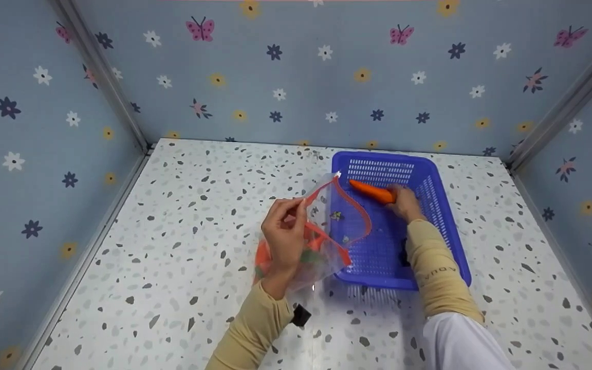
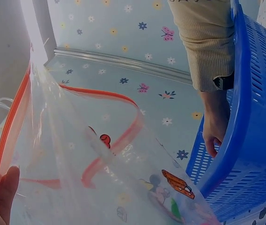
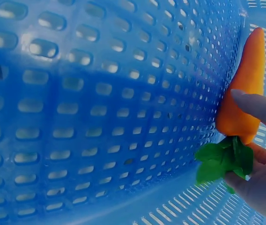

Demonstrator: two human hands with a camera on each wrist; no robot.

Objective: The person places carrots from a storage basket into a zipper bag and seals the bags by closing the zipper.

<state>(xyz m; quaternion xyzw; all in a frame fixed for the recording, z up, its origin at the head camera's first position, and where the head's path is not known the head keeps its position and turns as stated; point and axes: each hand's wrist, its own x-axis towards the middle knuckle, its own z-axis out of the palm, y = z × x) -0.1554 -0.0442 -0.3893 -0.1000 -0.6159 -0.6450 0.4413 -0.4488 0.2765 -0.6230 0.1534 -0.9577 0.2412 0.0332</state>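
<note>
Inside the blue plastic basket, my right hand grips an orange carrot near its thick end. Green leaves at that end show in the right wrist view, with the thumb lying along the carrot. My left hand pinches the red zip edge of a clear zip bag, whose mouth gapes toward the basket and overlaps its left rim in the head view. Orange and green shapes show through the bag's side, partly hidden by the left hand. Small printed pictures mark the plastic.
A white speckled tabletop lies under the bag and basket. Blue flowered panels enclose the back and both sides. A small black square piece sits at the left sleeve's cuff.
</note>
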